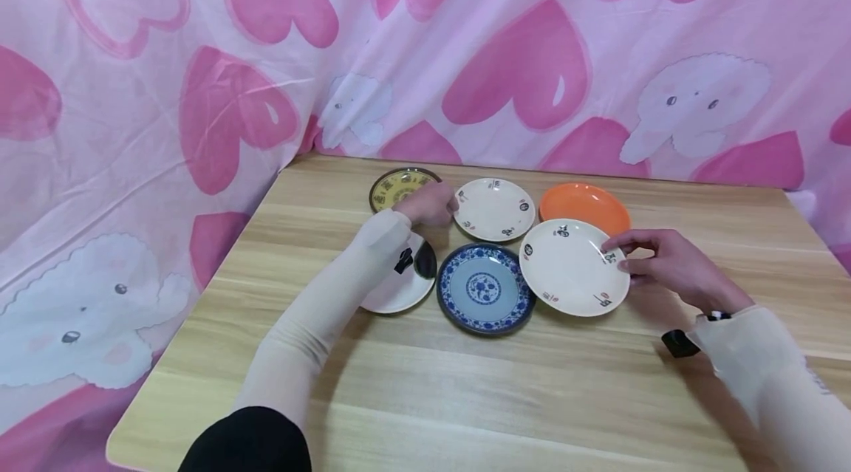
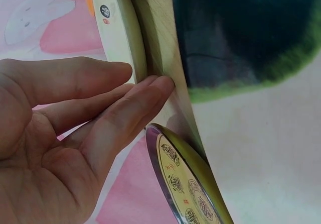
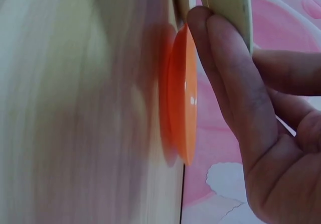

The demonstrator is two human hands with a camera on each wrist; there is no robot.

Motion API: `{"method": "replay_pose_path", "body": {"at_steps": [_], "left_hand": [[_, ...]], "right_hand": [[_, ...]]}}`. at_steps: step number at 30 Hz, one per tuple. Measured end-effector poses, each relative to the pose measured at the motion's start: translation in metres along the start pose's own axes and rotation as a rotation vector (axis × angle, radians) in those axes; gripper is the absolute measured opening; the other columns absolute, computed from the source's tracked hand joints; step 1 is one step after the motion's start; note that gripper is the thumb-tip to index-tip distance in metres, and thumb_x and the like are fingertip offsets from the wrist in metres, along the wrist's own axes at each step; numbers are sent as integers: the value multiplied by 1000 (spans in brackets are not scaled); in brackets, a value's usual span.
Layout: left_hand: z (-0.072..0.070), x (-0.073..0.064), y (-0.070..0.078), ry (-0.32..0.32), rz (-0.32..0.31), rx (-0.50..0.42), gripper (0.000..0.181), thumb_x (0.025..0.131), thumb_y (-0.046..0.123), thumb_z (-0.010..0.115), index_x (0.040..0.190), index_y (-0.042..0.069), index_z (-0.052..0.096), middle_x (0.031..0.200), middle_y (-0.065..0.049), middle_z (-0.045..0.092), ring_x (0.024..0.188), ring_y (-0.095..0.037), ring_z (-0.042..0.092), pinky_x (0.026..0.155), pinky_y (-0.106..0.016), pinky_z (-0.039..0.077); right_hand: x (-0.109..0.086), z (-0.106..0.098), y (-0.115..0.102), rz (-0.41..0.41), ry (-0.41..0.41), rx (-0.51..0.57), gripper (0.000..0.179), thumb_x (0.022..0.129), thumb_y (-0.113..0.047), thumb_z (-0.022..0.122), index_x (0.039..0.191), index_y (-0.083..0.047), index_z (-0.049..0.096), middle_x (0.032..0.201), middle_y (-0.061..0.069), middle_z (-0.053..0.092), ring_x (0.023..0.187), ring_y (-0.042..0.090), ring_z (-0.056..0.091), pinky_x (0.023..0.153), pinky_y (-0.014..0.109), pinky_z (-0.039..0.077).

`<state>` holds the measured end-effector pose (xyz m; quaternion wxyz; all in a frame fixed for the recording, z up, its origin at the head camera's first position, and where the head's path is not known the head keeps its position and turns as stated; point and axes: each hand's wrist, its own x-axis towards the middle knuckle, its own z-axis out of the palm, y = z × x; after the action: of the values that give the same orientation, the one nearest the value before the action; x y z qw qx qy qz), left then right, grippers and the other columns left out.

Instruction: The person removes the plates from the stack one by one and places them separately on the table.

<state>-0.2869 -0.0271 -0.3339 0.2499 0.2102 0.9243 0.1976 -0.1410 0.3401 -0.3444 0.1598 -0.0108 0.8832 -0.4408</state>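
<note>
My right hand (image 1: 678,269) pinches the right rim of a cream plate with small dark prints (image 1: 565,272). Its thumb is on one face and its fingers on the other, and the plate is held up off the table, partly over an orange plate (image 1: 588,204). At the back, my left hand (image 1: 431,204) has thumb and fingers about the left edge of a second cream printed plate (image 1: 495,210). Just beside that hand lies a yellow patterned plate with a dark rim (image 1: 388,193), partly hidden. Under the left forearm is a white plate with a dark green patch (image 1: 405,295).
A blue plate with a floral border (image 1: 485,287) lies at the front middle of the plates. The wooden table (image 1: 465,398) extends toward me. Behind and to the left hangs a pink cloth with hearts (image 1: 525,73).
</note>
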Motion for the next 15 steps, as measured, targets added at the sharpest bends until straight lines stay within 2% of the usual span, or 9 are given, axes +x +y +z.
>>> {"method": "replay_pose_path", "body": {"at_steps": [4, 10, 15], "left_hand": [[-1, -1, 1, 11, -1, -5, 48, 88, -4, 58, 135, 5, 61, 146, -14, 57, 143, -33, 47, 118, -45, 43], [-1, -3, 2, 6, -3, 14, 48, 90, -2, 56, 136, 5, 60, 148, -13, 56, 145, -33, 44, 120, -45, 40], [0, -2, 0, 6, -1, 1, 47, 90, -2, 56, 136, 5, 61, 148, -15, 56, 145, -34, 44, 118, -46, 43]], "right_hand": [[-3, -5, 4, -7, -34, 18, 39, 93, -7, 67, 131, 1, 61, 116, 11, 52, 89, 8, 63, 75, 32, 65], [-8, -9, 10, 11, -61, 49, 37, 92, -7, 67, 128, 1, 63, 111, -3, 61, 90, 9, 68, 77, 34, 65], [-11, -10, 16, 11, -70, 39, 35, 93, -6, 66, 127, 0, 64, 111, 3, 58, 90, 8, 66, 77, 34, 65]]}}
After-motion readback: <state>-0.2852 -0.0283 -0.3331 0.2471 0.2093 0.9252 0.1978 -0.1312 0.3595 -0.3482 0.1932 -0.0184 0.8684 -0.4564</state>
